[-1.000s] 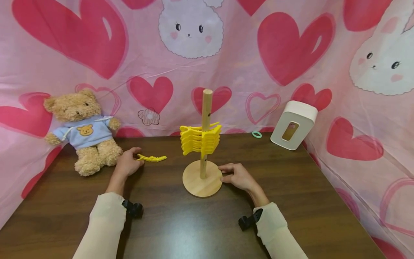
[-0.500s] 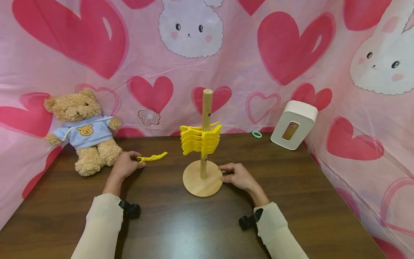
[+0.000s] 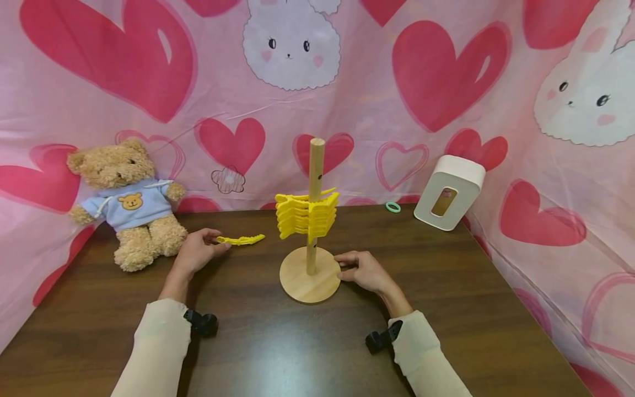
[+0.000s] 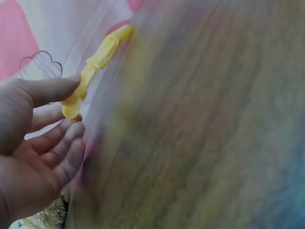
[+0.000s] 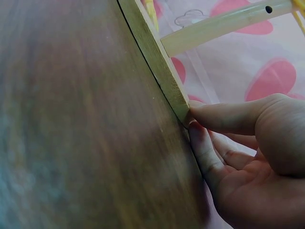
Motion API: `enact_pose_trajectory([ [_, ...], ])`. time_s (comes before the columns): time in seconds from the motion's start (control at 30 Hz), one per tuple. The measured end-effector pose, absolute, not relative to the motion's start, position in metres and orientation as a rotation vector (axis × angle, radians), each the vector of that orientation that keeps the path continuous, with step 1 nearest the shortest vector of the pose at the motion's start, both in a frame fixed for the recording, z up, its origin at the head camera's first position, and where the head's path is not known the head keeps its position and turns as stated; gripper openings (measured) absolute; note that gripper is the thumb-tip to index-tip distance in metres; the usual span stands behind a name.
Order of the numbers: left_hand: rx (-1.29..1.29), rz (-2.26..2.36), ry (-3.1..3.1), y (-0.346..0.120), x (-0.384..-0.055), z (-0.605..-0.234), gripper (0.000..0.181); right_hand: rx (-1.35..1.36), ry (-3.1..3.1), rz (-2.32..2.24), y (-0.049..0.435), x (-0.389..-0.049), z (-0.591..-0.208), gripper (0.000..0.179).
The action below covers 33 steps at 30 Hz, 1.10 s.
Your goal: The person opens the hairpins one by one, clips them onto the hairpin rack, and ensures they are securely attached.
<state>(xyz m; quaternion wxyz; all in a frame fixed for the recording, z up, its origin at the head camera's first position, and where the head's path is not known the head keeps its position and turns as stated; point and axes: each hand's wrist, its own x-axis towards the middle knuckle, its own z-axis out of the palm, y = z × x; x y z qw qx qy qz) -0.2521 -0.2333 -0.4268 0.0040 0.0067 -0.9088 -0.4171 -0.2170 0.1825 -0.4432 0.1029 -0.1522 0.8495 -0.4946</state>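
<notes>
My left hand (image 3: 197,252) pinches one end of a yellow alligator hair clip (image 3: 242,240) between thumb and fingers; the clip's other end points right, as the left wrist view also shows. At the middle of the table stands a wooden stand (image 3: 300,284), a round base with an upright pole. Several more yellow hair clips (image 3: 292,218) are stacked one above another around the pole, above the base. The right hand (image 3: 366,271) grips the base's right rim, thumb (image 5: 228,114) and fingertips right at the edge in the right wrist view.
A teddy bear (image 3: 131,204) in a blue top sits at the left, close beside the left hand. Toward the back right lie a mint-green ring (image 3: 393,207) and a white box (image 3: 448,193) with an oval opening. A pink heart-print cloth (image 3: 362,110) hangs behind the table.
The left hand has shifted slightly right with the hair clip, whose free end tilted up and then levelled. The right hand stays at the stand's base.
</notes>
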Motion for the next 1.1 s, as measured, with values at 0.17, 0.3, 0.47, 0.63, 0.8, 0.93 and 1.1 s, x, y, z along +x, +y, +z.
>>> enact_pose_trajectory([
  [0.17, 0.001, -1.316, -2.768, -0.231, -0.252, -0.427, 0.052, -0.435, 2.513, -1.454, 0.182, -0.217, -0.442, 0.04],
  [0.3, 0.006, -1.305, -2.708, -0.229, -0.25, -0.426, 0.055, -0.417, 2.516, -1.452, 0.181, -0.217, -0.44, 0.039],
  [0.47, -0.021, -1.305, -2.626, -0.226, -0.247, -0.423, 0.053, -0.418, 2.51, -1.457, 0.181, -0.217, -0.441, 0.04],
  [0.63, -0.066, -1.315, -2.561, -0.221, -0.246, -0.417, 0.047, -0.427, 2.499, -1.469, 0.181, -0.217, -0.441, 0.04],
  [0.8, -0.074, -1.339, -2.543, -0.218, -0.242, -0.408, 0.047, -0.451, 2.501, -1.463, 0.182, -0.217, -0.442, 0.041],
  [0.93, -0.098, -1.343, -2.52, -0.216, -0.238, -0.401, 0.047, -0.453, 2.497, -1.468, 0.182, -0.217, -0.443, 0.041],
  [1.1, -0.141, -1.342, -2.474, -0.213, -0.234, -0.392, 0.043, -0.44, 2.504, -1.463, 0.182, -0.216, -0.442, 0.04],
])
